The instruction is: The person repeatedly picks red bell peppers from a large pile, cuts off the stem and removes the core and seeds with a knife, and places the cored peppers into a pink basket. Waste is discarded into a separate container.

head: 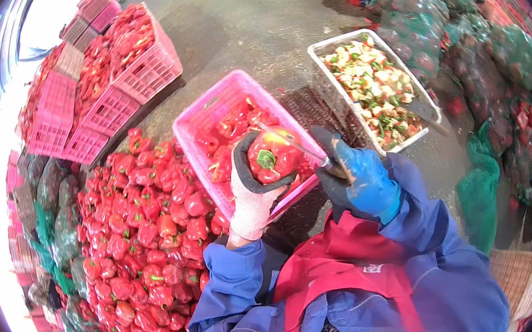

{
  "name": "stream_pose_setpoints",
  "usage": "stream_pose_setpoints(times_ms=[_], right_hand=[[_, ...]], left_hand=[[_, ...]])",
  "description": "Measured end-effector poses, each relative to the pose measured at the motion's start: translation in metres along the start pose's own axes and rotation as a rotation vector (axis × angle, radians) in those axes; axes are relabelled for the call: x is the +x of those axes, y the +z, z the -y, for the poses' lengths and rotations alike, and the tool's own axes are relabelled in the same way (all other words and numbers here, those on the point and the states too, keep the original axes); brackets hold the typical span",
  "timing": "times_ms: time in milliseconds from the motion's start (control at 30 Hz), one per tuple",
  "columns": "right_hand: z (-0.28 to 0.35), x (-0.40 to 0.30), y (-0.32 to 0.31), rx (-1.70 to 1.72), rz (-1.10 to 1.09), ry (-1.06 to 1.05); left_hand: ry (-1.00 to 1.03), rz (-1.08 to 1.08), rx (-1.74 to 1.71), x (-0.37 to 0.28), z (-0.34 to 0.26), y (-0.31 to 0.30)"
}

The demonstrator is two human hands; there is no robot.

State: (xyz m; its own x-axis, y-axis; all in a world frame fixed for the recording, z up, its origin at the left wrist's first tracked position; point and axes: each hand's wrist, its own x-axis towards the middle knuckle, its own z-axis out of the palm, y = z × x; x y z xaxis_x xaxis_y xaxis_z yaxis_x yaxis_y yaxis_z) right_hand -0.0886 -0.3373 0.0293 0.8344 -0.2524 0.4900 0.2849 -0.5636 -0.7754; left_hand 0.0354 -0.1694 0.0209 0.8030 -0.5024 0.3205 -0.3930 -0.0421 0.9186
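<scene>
A whole red bell pepper (281, 157) with a green stem and a yellow patch sits in my left hand (254, 189), which wears a white glove with a dark coated palm. My right hand (361, 174), in a blue and dark glove, grips a knife (298, 145) by its handle. The thin blade lies across the pepper's upper side; whether it has cut in I cannot tell. Both hands are over a pink plastic crate (206, 105), in which red peppers (231, 125) lie, some apparently cut.
To the left spreads a large heap of red bell peppers (150, 231). A white crate (339, 103) of cut-out cores with a broad blade (424, 113) on it stands ahead right. Filled pink crates (146, 71) are stacked far left. Green mesh sacks (497, 84) line the right.
</scene>
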Motion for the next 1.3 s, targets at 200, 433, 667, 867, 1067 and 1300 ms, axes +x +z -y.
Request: stream_pose_setpoints(times_ms=[200, 433, 667, 867, 1067, 1300], right_hand=[[-0.058, -0.009, -0.048, -0.573, 0.012, 0.046], [-0.046, 0.0, -0.066, 0.404, -0.204, 0.802], [0.009, 0.002, 0.006, -0.196, 0.177, 0.077], [0.004, 0.016, 0.052, -0.062, 0.249, 0.147], [-0.073, 0.006, 0.108, 0.073, 0.467, 0.547], [-0.025, 0.033, 0.118, 0.994, 0.325, 0.974]], left_hand=[[0.058, 0.083, -0.079, 0.019, -0.013, 0.042], [-0.202, 0.098, -0.437, 0.021, -0.005, 0.029], [0.071, -0.106, 0.309, 0.006, -0.003, 0.003], [0.045, -0.239, 0.317, -0.011, 0.01, -0.031], [-0.222, -0.352, -0.182, -0.021, 0.052, -0.052], [-0.168, -0.217, -0.6, -0.04, 0.059, -0.042]])
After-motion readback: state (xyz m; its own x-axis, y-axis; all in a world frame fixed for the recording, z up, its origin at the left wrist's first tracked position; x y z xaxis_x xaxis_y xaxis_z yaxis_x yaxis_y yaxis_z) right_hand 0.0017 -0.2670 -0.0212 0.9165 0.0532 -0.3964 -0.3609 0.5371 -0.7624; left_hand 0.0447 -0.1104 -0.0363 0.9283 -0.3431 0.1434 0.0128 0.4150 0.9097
